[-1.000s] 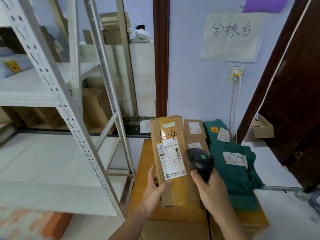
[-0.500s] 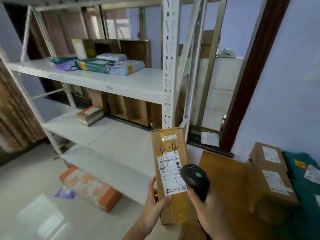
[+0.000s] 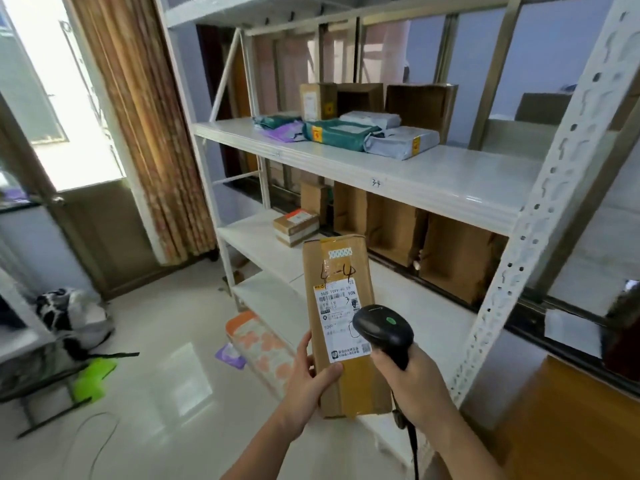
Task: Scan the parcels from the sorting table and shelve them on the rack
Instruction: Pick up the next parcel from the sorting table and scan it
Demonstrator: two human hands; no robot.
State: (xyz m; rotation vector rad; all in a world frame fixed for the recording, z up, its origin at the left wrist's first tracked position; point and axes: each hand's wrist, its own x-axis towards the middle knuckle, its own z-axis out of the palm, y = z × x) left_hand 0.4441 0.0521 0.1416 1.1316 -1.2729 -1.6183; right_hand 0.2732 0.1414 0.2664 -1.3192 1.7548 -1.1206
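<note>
Fingers (image 3: 325,370) around upright parcel (image 3: 341,271)

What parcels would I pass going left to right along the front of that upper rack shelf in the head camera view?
Purple mailer → green mailer with an orange sticker → grey mailer with an orange sticker. The boxes and the pale mailer behind them overlap, so they are left out.
</note>
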